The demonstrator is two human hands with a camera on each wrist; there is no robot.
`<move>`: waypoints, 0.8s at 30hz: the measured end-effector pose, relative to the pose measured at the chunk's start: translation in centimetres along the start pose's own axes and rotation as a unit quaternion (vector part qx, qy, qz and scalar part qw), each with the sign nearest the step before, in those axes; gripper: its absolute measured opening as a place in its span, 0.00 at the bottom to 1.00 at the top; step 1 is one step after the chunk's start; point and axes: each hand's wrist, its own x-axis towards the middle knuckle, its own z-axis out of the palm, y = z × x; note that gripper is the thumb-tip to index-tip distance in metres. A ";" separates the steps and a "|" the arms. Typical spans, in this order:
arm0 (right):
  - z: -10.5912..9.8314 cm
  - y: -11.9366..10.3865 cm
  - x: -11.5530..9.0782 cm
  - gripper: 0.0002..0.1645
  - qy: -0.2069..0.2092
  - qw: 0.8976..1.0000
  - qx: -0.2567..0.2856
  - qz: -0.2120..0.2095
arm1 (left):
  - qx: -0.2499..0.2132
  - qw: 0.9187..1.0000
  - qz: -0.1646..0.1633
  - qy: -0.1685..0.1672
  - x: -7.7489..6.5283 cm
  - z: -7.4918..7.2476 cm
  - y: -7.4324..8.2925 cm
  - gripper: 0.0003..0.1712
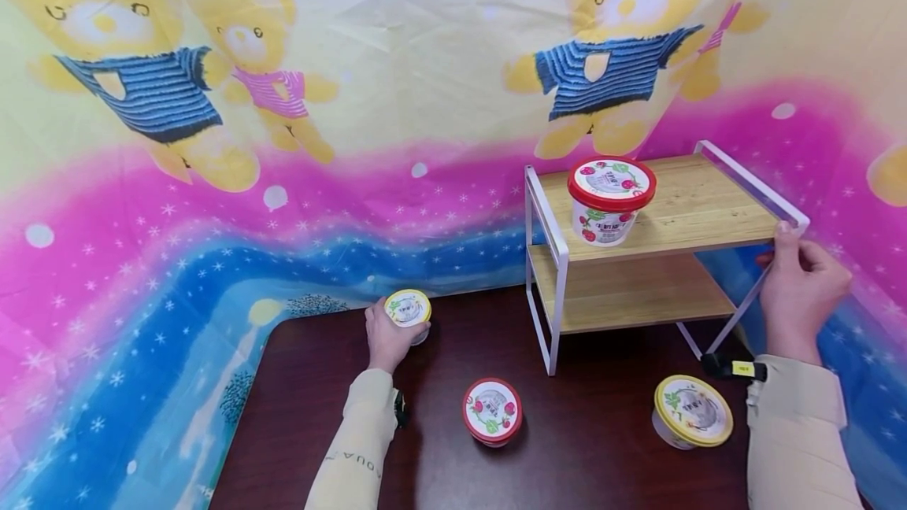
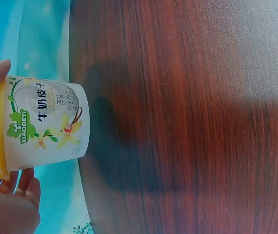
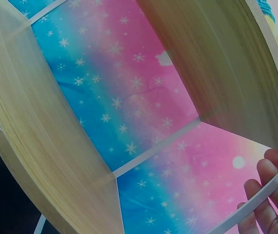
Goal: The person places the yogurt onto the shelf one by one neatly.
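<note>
My left hand (image 1: 386, 339) grips a small yellow-lidded cup (image 1: 408, 308) near the table's back edge. In the left wrist view, thumb and fingers hold this white printed cup (image 2: 49, 122) around its lid end, with a dark shadow on the tabletop beside its base. My right hand (image 1: 802, 288) holds the front right corner of a two-tier shelf rack (image 1: 708, 199) with wooden boards and a white metal frame. The right wrist view has the fingers (image 3: 267, 207) curled behind the white frame bar (image 3: 256, 199). A red-lidded cup (image 1: 611, 203) stands on the rack's upper board, at the left.
Another red-lidded cup (image 1: 492, 412) stands on the dark wooden table (image 1: 305, 415), between my arms. A second yellow-lidded cup (image 1: 692, 412) is in front of the rack, close to my right sleeve. A bear-printed cloth (image 1: 397, 101) hangs behind the table.
</note>
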 end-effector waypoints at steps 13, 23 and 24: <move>0.0 0.0 0.0 0.26 0.000 1.000 -0.002 0.000 | -0.001 1.000 0.005 -0.004 -0.1 0.0 1.0 0.61; 0.0 0.0 -0.2 0.26 -0.004 1.000 -0.004 -0.004 | 0.003 1.000 0.008 -0.001 -0.5 -0.3 2.0 0.61; 0.0 0.0 -0.2 0.25 -0.004 1.000 -0.004 -0.006 | 0.005 1.000 0.008 0.001 -0.5 -0.3 2.0 0.61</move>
